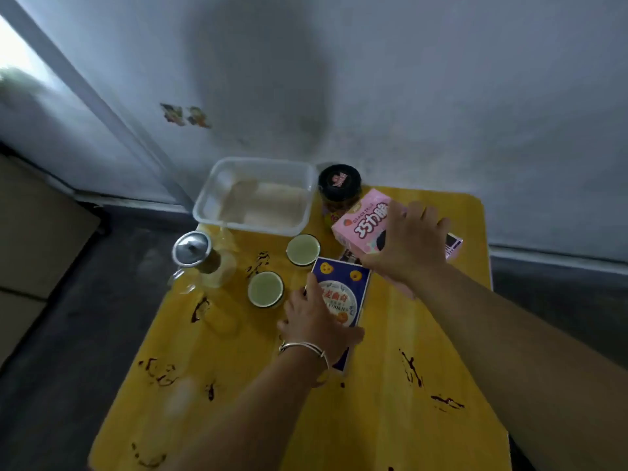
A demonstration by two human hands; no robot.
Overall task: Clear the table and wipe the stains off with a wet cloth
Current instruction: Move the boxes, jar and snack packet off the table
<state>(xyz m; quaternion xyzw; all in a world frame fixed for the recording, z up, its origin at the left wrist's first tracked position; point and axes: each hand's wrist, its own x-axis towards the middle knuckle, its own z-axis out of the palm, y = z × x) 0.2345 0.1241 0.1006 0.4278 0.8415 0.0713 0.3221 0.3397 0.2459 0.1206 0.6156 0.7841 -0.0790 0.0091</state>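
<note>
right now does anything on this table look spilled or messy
Yes. Dark brown stains streak the yellow table in several spots: near the front corners, the left edge and between the teapot and the two cups. They look like dried splashes. Nothing is tipped over.

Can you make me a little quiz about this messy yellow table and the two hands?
1. True or false: the left hand rests on the blue cookie box.
2. What does the right hand grip? A) pink box B) black-lidded jar C) clear tub
3. How many cups of green drink stand on the yellow table?

Key: 1 true. 2 A. 3 two.
</note>
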